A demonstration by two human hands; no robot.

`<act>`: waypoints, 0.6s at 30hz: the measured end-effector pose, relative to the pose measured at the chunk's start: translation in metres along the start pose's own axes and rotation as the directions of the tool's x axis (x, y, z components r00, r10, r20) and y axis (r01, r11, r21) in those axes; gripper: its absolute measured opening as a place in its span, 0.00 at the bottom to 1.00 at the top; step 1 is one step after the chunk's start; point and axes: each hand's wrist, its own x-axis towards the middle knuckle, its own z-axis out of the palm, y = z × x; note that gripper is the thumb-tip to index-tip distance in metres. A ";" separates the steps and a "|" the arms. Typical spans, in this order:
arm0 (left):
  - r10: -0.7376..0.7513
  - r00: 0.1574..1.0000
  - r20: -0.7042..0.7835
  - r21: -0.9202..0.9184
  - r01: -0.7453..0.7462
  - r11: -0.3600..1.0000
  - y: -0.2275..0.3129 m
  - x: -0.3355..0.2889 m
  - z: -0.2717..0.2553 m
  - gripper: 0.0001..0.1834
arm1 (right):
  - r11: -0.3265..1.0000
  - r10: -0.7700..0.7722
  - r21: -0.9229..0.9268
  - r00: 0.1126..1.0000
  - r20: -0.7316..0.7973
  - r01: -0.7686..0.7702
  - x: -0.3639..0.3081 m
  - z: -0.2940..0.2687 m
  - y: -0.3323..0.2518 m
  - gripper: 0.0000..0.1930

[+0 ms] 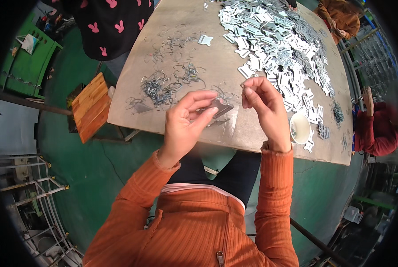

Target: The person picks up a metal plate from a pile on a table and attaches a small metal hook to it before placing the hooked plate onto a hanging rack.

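Above the near edge of the table, my left hand grips a small grey metal plate between thumb and fingers. To its right, my right hand is raised with thumb and forefinger pinched together. Something tiny and dark shows at those fingertips, too small to name. Below the left fingers another dark flat piece appears by the table's edge. Bent wire pieces lie on the table behind the gap between my hands.
A large heap of flat metal plates covers the table's far right. Tangled wire hooks lie to the left. A white cup stands right of my right hand. Other people are around the table; a wooden stool is at the left.
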 end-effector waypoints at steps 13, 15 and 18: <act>0.109 0.994 0.026 -0.031 -0.108 0.994 -0.007 0.002 0.050 0.10 | 0.995 -0.014 0.085 0.947 -0.322 0.043 -0.047 0.009 -0.023 0.03; 0.206 0.978 0.022 0.117 -0.207 0.971 -0.008 0.003 0.054 0.09 | 0.995 0.004 0.098 0.941 -0.340 0.031 -0.048 0.007 -0.023 0.03; 0.257 0.966 0.029 0.171 -0.258 0.951 -0.008 0.005 0.061 0.10 | 0.990 0.032 0.139 0.926 -0.375 0.022 -0.048 0.006 -0.020 0.04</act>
